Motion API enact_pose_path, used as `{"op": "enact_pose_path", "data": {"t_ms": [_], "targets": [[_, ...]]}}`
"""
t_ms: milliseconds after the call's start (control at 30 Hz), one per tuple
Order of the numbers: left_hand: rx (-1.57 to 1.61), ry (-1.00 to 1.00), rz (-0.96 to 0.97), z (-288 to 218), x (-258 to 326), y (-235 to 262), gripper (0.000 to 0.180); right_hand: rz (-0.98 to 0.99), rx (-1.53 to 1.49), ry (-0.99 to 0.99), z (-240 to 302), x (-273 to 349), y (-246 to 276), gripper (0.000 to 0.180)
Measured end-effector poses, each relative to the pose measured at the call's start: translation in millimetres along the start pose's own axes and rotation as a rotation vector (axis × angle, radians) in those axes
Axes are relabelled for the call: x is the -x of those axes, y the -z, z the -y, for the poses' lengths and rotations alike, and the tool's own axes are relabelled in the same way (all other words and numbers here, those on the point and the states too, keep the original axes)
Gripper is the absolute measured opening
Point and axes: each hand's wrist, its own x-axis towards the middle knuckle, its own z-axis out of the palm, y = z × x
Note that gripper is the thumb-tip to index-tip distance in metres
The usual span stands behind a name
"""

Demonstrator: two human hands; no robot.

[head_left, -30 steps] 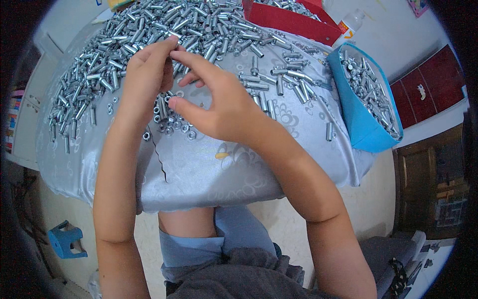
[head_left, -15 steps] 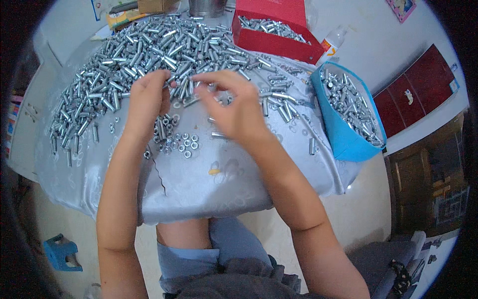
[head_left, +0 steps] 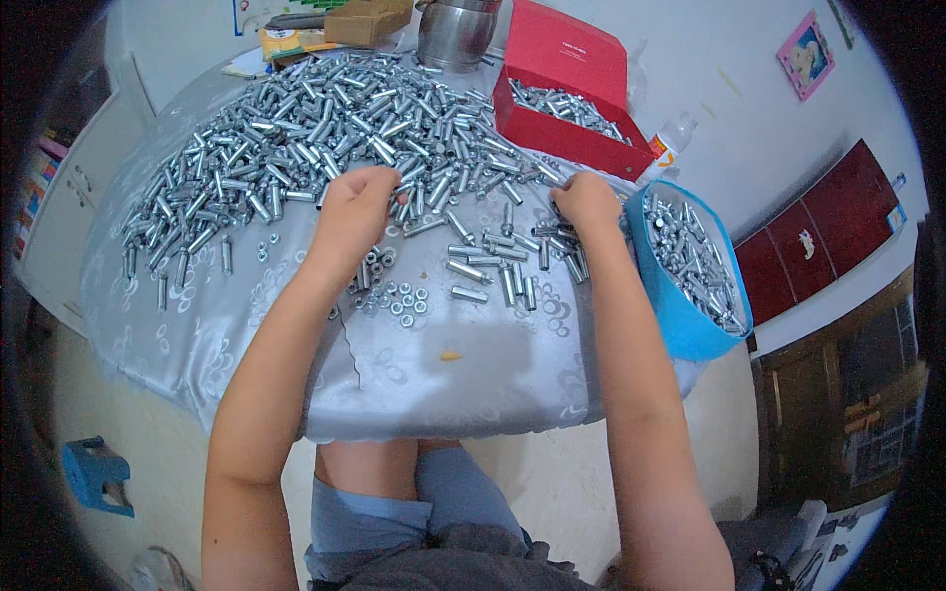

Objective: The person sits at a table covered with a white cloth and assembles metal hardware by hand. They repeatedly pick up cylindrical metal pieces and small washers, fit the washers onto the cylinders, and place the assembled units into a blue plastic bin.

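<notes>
A wide heap of silver metal sleeve anchors (head_left: 296,148) covers the far part of the table. At the heap's near edge is my left hand (head_left: 357,205), fingers curled closed; whatever they hold is hidden. My right hand (head_left: 589,205) is farther right, closed and pointing down over a smaller group of anchors beside the blue bin (head_left: 680,315). Its fingertips are partly hidden, so I cannot make out what is in them. Between the hands lie several loose anchors (head_left: 468,294). Just below my left hand sits a cluster of small hex nuts (head_left: 407,303).
Anchors fill the blue bin and an open red box (head_left: 562,128) behind it. A plastic bottle (head_left: 672,143) stands between them. At the back are a metal pot (head_left: 456,34) and a cardboard box (head_left: 367,22). A shiny grey cloth (head_left: 473,394) covers the table.
My right hand has moved away from my left, over to the right near the blue bin. The left hand stays at the heap's edge. The view has shifted slightly.
</notes>
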Motion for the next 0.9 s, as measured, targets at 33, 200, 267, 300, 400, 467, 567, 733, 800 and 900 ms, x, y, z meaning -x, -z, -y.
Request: {"op": "enact_pose_path", "data": {"t_ms": [33, 200, 267, 300, 400, 467, 567, 733, 800, 900], "targets": [[-0.007, -0.003, -0.002, 0, 0, 0, 0.026, 0.013, 0.023, 0.015, 5, -1, 0, 0.034], [-0.057, -0.049, -0.004, 5, -1, 2, 0.025, 0.004, 0.134, 0.07, 22, -5, 0, 0.027], [-0.046, -0.043, 0.025, 4, -1, 2, 0.025, -0.014, 0.123, 0.044, 21, -10, -1, 0.027], [-0.037, -0.032, 0.014, 3, -1, 2, 0.026, -0.018, 0.115, 0.034, 22, -11, -2, 0.027], [-0.029, 0.014, -0.011, -5, 4, 2, 0.027, 0.019, 0.038, -0.041, 21, -8, 4, 0.025], [-0.019, -0.036, 0.025, -3, 3, 0, 0.027, 0.005, 0.018, -0.036, 11, -13, 1, 0.025], [-0.017, -0.065, 0.065, 4, 0, -4, 0.028, -0.012, -0.194, 0.117, 13, -6, 3, 0.026], [-0.145, -0.097, 0.123, 4, 1, 1, 0.028, 0.415, -1.233, 0.549, 72, 81, 30, 0.016], [-0.119, -0.107, 0.139, 4, 3, -3, 0.028, 0.511, -1.421, 0.597, 84, 108, 35, 0.016], [-0.011, -0.073, 0.152, 3, 4, -3, 0.028, 0.547, -1.533, 0.605, 90, 115, 25, 0.017]]}}
